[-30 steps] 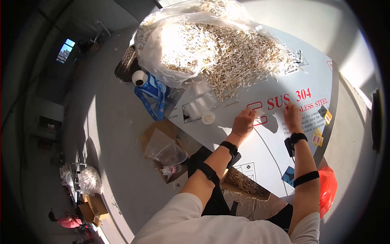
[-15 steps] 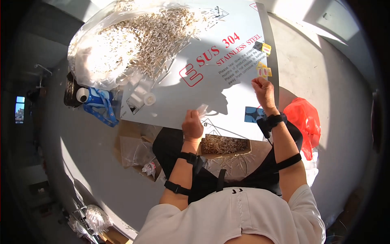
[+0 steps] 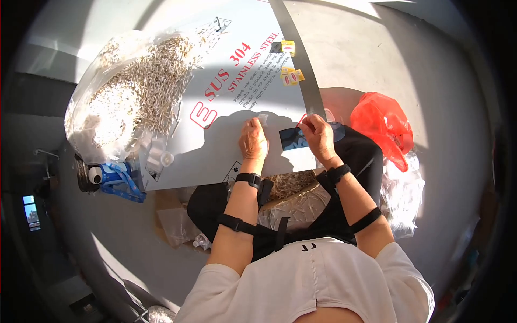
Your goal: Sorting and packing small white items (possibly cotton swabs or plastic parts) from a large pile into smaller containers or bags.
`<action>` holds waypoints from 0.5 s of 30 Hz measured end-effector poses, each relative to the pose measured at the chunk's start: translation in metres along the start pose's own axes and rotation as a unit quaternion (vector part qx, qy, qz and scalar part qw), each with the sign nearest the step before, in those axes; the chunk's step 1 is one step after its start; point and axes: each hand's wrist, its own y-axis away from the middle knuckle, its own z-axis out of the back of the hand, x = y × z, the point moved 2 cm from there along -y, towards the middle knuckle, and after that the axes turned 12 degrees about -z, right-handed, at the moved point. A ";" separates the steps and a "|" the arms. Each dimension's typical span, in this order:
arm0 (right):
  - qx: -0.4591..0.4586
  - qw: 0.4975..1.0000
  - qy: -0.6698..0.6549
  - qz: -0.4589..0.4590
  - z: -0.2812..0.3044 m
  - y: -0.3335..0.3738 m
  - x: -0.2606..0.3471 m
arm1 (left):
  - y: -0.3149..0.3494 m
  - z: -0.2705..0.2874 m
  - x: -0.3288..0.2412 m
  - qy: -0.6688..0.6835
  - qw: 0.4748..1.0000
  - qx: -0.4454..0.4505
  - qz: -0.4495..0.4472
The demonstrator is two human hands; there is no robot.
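Observation:
My left hand [image 3: 253, 142] is over the near part of the metal sheet's printed surface, its fingers closed on a small clear plastic bag [image 3: 263, 119]. To its right, my right hand [image 3: 320, 141] is pinched by the sheet's right edge; whatever its fingertips hold is too small to make out. A dark blue picture card [image 3: 292, 139] lies between the two hands. Farther off, small yellow packets [image 3: 291, 76] rest along the right edge, with another yellow packet [image 3: 287, 47] beyond them.
A large clear bag [image 3: 81, 118] spills a heap of small cotton-swab-like sticks [image 3: 161, 81] at left. Clear plastic rolls [image 3: 159, 156] and a blue strapped bottle [image 3: 113, 173] are nearby. A carton of sticks [image 3: 288, 185] sits below the sheet. A red bag [image 3: 379, 126] is at right.
The view has swung right. My right hand has drawn back from the yellow packets to beside the blue card. My left hand, still with the clear bag, has moved farther onto the sheet.

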 end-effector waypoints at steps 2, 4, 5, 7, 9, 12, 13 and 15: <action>0.067 0.993 0.056 0.074 -0.026 -0.040 0.024 | 0.000 -0.003 -0.002 0.007 0.999 -0.011 -0.050; 0.128 0.986 0.075 0.078 -0.065 -0.081 0.049 | 0.007 0.006 -0.005 0.041 0.997 0.042 -0.050; 0.126 0.981 0.100 0.112 -0.087 -0.095 0.064 | 0.017 0.009 -0.001 0.044 0.997 0.036 -0.060; 0.130 0.974 0.118 0.144 -0.131 -0.116 0.088 | 0.040 0.017 0.009 0.065 0.995 0.034 -0.068; 0.076 0.937 0.237 0.245 -0.164 -0.126 0.097 | 0.057 0.020 0.012 0.084 0.993 0.023 -0.073; 0.124 0.908 0.317 0.245 -0.183 -0.127 0.085 | 0.065 0.025 0.020 0.070 0.996 0.047 -0.039; 0.123 0.899 0.335 0.254 -0.182 -0.120 0.077 | 0.066 0.026 0.024 0.054 0.998 0.041 -0.016; 0.126 0.883 0.356 0.280 -0.179 -0.084 0.072 | 0.073 0.029 0.056 0.022 0.998 -0.035 0.047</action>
